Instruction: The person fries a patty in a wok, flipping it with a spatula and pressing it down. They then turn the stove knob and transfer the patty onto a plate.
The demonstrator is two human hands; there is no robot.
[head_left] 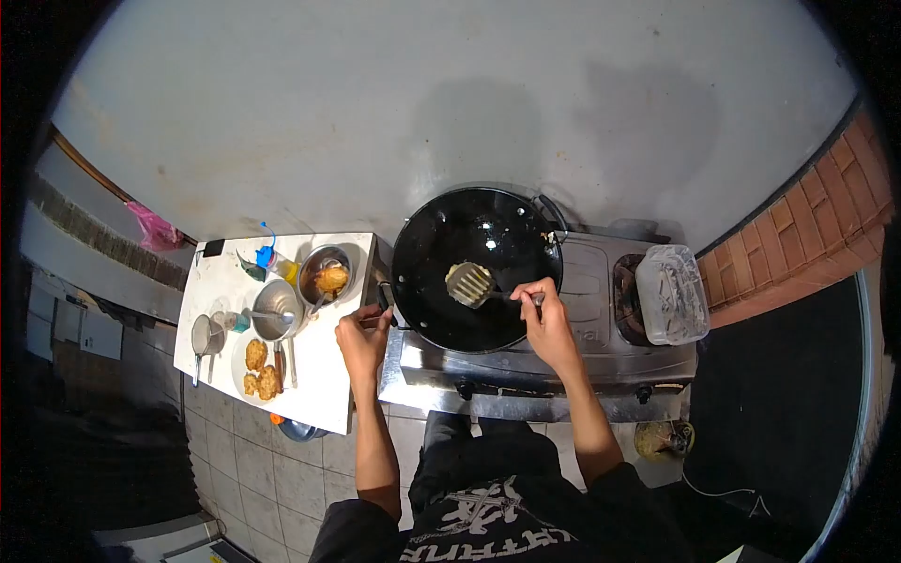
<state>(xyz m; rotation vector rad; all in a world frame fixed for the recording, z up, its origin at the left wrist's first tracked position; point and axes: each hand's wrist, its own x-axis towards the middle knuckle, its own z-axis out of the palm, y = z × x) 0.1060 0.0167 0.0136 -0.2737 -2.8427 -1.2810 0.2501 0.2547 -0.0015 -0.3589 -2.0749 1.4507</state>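
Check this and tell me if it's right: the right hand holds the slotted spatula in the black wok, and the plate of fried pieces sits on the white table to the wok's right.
Not quite: in the head view the white table, with the plate of fried pieces, is to the left of the black wok.

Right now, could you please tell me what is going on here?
The person's right hand grips a slotted spatula over pale food in the black wok on the stove. The left hand is by the wok's left handle; whether it grips it is unclear. On the white table to the left, browned pieces lie on a plate.
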